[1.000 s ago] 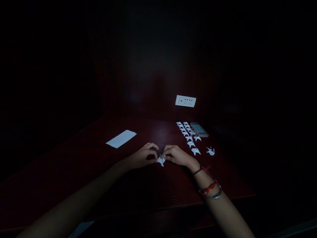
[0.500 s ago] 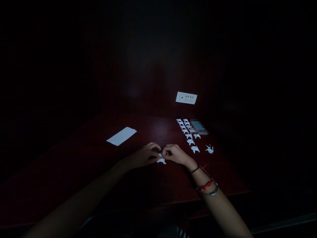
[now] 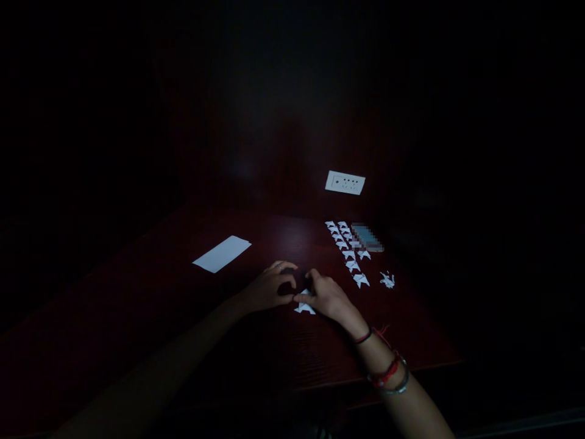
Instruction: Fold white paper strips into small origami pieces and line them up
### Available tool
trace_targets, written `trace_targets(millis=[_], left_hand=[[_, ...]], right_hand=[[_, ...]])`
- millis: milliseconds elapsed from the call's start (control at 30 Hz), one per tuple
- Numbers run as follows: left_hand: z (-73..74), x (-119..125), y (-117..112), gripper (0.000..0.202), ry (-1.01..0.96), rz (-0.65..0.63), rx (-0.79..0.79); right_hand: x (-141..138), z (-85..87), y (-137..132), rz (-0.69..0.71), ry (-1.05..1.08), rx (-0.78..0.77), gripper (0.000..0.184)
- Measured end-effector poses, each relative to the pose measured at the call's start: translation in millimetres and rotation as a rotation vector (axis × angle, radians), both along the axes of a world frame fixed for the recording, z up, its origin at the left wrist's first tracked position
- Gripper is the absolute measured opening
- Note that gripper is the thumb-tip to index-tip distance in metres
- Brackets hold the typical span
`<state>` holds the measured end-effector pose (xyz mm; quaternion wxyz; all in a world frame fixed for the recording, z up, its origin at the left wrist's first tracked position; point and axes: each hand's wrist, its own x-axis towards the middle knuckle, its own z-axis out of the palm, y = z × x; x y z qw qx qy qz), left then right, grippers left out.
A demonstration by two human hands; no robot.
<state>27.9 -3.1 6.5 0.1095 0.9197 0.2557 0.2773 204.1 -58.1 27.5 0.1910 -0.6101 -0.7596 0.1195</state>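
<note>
A small folded white paper figure (image 3: 304,308) with pointed corners is at the middle of the dark red table, near its front edge. My right hand (image 3: 329,297) has its thumb across the top of the figure; its other fingers curl behind, and part of the paper is hidden under it. Just to the left, my left hand (image 3: 269,289) is open, its thumb and fingers curved apart with nothing visible between them. The left thumb tip comes close to the right thumb and the paper's edge; whether it touches is unclear.
Similar folded paper figures (image 3: 351,266) stand in rows at the right, beside a blurred flat object (image 3: 367,237). Paper scraps (image 3: 387,280) lie nearby. A white paper stack (image 3: 222,254) is at left. A socket plate (image 3: 345,182) is on the back wall.
My left fingers have opened away from the paper, where both hands were pinching it. The figure and my right hand have shifted slightly right and toward me.
</note>
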Motion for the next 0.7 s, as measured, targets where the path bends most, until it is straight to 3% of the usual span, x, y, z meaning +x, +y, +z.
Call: trace_targets(millis=[100, 233, 333, 467, 600, 700], left_hand=[[-1.0, -4.2, 7.8, 0.006, -0.056, 0.049, -0.012], [0.0, -9.3, 13.8, 0.012, -0.106, 0.127, 0.02], [0.3, -8.7, 13.2, 0.014, -0.101, 0.111, 0.041], [-1.8, -7.5, 11.6, 0.016, -0.084, 0.087, 0.054], [-4.6, -8.5, 9.5, 0.015, -0.062, 0.091, 0.085], [-5.1, -5.5, 4.2, 0.016, -0.04, 0.078, 0.107]], right_hand=[[-11.1, 2.0, -5.0, -0.035, -0.091, 0.0, 0.061], [-12.0, 13.0, -16.2, -0.047, -0.141, 0.055, 0.055], [-12.3, 16.8, -28.1, -0.209, -0.243, 0.065, 0.061], [-24.1, 9.2, -35.1, -0.298, -0.344, 0.008, 0.058], [-27.2, 6.7, -34.5, -0.258, -0.36, 0.033, 0.038], [-10.8, 13.9, -36.4, -0.172, -0.322, 0.053, 0.043]])
